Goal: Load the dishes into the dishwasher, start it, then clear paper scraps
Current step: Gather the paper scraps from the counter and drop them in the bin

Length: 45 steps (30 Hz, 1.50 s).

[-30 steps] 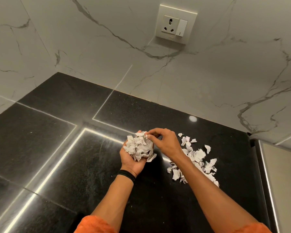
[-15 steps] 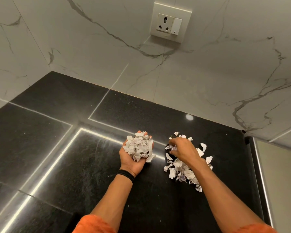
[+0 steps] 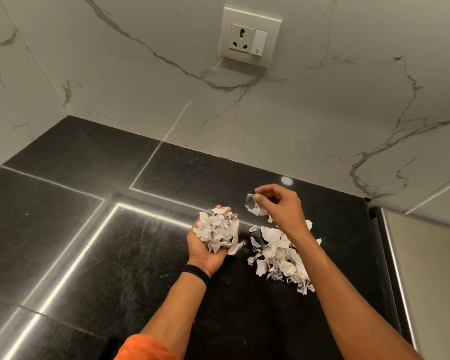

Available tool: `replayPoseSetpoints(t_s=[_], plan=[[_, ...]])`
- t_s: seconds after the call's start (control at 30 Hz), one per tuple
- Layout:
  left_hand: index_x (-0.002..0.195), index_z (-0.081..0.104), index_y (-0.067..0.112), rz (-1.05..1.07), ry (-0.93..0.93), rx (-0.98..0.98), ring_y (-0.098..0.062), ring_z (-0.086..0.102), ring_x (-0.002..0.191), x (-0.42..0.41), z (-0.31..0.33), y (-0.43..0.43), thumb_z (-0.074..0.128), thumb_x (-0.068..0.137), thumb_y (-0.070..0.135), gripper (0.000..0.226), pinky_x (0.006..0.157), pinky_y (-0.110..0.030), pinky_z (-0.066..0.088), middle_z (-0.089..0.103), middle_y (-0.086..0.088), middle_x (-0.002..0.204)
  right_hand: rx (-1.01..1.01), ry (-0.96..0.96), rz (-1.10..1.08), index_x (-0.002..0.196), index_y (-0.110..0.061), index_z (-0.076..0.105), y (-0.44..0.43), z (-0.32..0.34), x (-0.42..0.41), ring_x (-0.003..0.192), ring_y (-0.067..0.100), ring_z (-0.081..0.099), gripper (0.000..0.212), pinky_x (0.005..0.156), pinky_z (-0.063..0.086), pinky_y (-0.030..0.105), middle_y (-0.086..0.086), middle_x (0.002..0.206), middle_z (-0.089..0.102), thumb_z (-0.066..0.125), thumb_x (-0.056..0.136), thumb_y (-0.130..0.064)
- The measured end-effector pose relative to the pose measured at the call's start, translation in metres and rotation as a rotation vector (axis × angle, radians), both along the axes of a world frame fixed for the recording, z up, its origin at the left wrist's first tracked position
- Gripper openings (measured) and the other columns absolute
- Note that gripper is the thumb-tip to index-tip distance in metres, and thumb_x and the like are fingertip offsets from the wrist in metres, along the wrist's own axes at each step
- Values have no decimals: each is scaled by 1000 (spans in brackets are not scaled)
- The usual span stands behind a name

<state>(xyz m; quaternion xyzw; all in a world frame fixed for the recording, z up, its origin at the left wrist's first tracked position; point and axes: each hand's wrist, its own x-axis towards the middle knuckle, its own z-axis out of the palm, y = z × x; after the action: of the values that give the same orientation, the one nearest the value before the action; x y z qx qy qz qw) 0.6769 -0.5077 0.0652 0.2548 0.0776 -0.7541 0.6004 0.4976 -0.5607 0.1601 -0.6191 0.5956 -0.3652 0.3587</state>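
Observation:
My left hand (image 3: 205,252) lies palm up over the black countertop (image 3: 89,255), cupped round a heap of torn white paper scraps (image 3: 217,229). To its right, a loose pile of paper scraps (image 3: 278,258) lies on the counter, partly hidden by my right forearm. My right hand (image 3: 281,203) hovers above the far end of that pile, its fingertips pinching a few scraps (image 3: 253,205) lifted off the surface. No dishes or dishwasher are in view.
A white marble wall (image 3: 322,113) rises behind the counter, with a socket and switch plate (image 3: 250,37) on it. A pale panel with a dark edge strip (image 3: 390,255) borders the counter on the right. Bright light strips reflect off the glossy counter.
My right hand left the heap in my left palm, dipped into the pile on the counter, and has risen with a few scraps pinched. My left hand has stayed put.

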Motion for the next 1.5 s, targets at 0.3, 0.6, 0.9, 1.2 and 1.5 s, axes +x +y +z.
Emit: replayPoseSetpoints(t_s=[0.3,0.6,0.9,1.2,1.5], plan=[[149,50,9,-35,6,-42,-37,47,141,-3,7,1,43,100,39,58,121,-52,31,53,-19,149,214,-217,42,96,-19,79,12,-21,33,90,6,72,9,80,54,22,-6,93,78,75,91,-13],[150,49,8,-62,-2,-59,-37,49,139,-8,16,3,43,100,39,59,121,-51,31,52,-21,149,249,-549,-172,110,-17,77,31,-32,58,110,10,69,23,89,55,22,-5,109,77,57,104,-27],[149,50,10,62,5,-51,-36,49,139,-2,34,41,46,100,39,57,116,-50,38,51,-18,151,305,-808,-106,118,-3,71,66,-28,79,106,28,73,37,90,58,41,16,107,77,51,106,-31],[141,58,6,222,-42,-69,-37,56,131,-5,35,120,40,101,38,54,116,-47,38,56,-19,144,303,-762,-36,114,-4,74,133,-29,92,102,29,74,22,86,61,36,11,103,78,61,101,-17],[143,52,7,499,-97,-31,-34,65,114,-13,28,252,45,99,36,53,102,-42,53,64,-18,130,477,-823,90,106,-4,77,247,-53,110,102,40,72,17,96,56,57,22,103,76,66,97,-14]])
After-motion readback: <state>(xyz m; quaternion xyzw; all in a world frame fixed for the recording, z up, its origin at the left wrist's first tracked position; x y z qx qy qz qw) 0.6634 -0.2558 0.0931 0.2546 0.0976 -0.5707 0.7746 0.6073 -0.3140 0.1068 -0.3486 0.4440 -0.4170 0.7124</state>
